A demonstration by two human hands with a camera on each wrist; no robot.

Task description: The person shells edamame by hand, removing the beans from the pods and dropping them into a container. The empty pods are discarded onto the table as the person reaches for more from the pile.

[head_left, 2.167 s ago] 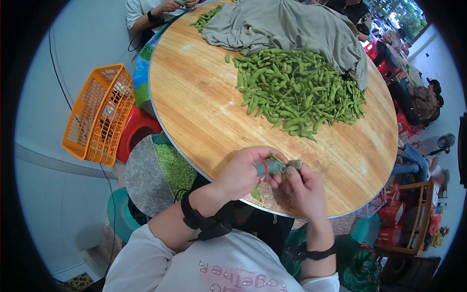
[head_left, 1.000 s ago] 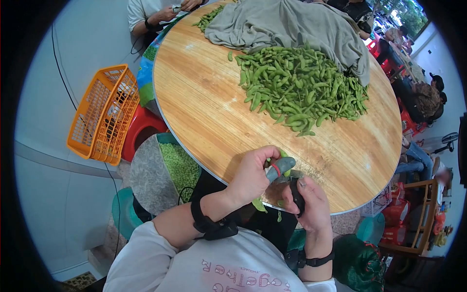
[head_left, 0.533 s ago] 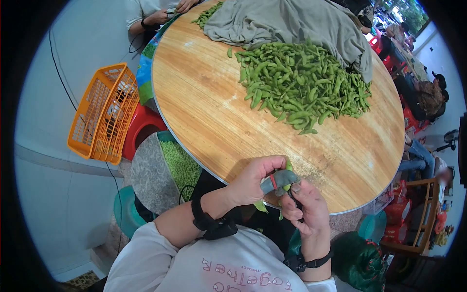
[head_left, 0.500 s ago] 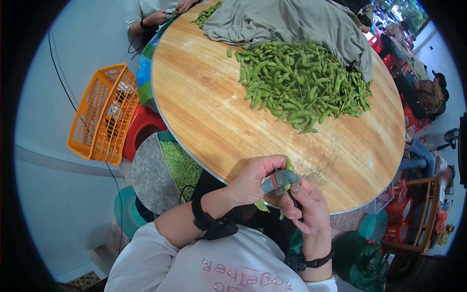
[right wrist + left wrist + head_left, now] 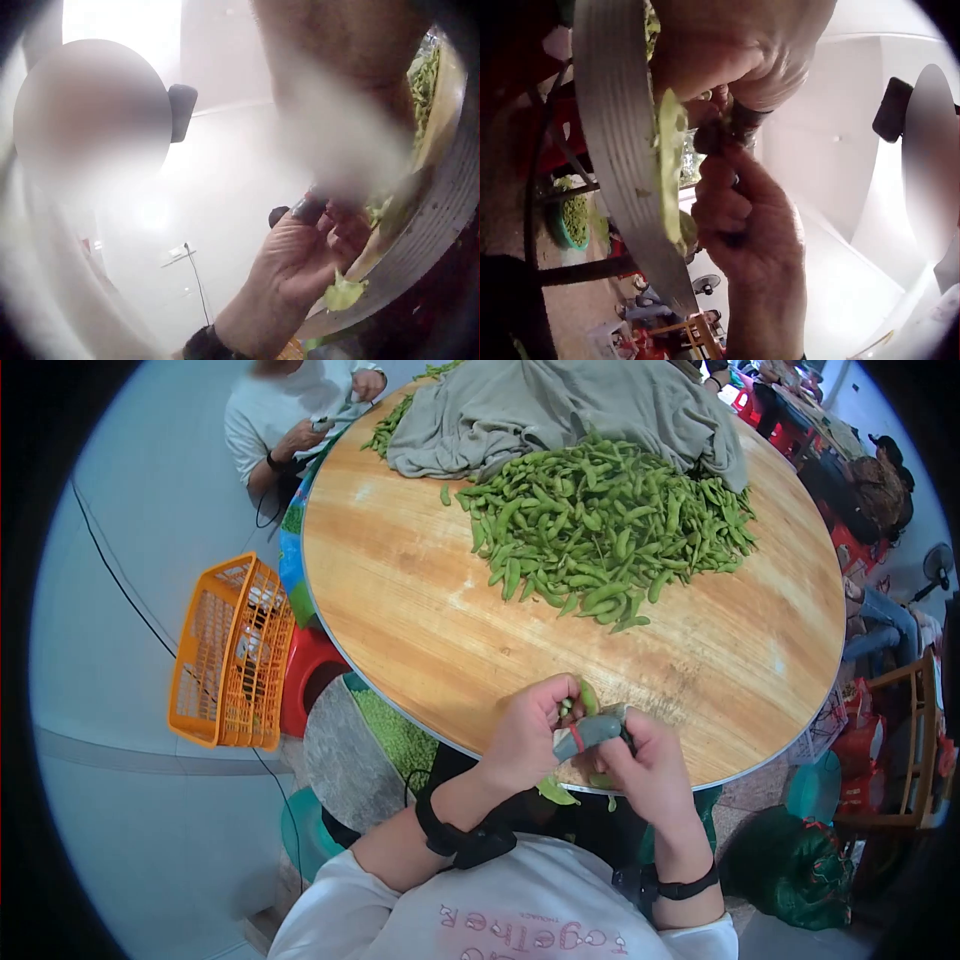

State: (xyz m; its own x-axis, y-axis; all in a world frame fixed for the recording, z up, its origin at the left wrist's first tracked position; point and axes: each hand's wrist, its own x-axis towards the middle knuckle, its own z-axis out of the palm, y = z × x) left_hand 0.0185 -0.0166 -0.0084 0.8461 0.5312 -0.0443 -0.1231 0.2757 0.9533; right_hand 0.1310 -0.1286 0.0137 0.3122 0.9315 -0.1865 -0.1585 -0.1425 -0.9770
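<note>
My left hand (image 5: 530,732) is over the near edge of the round table (image 5: 400,610). It holds a green soybean pod (image 5: 589,697) upright between curled fingers; its thumb wears a grey-green finger cover (image 5: 595,731) tied with a red band. Close against that thumb, my right hand (image 5: 655,765) pinches a small dark-handled blade, mostly hidden behind the fingers; a dark bit of the tool (image 5: 709,139) shows at the fingertips in the left wrist view. An emptied-looking split pod (image 5: 556,790) hangs at the table rim below the left hand.
A large heap of soybean pods (image 5: 610,525) lies mid-table, partly under a grey cloth (image 5: 560,410). Left below stands a tub of shelled beans (image 5: 395,730), partly covered by a grey board (image 5: 345,755). Beyond are an orange basket (image 5: 215,660) and another person (image 5: 290,415).
The head view has shifted. My right hand has turned inward, closing over the dark handle seen before. The covered left thumb now points right toward it. The person opposite has drawn their hands apart.
</note>
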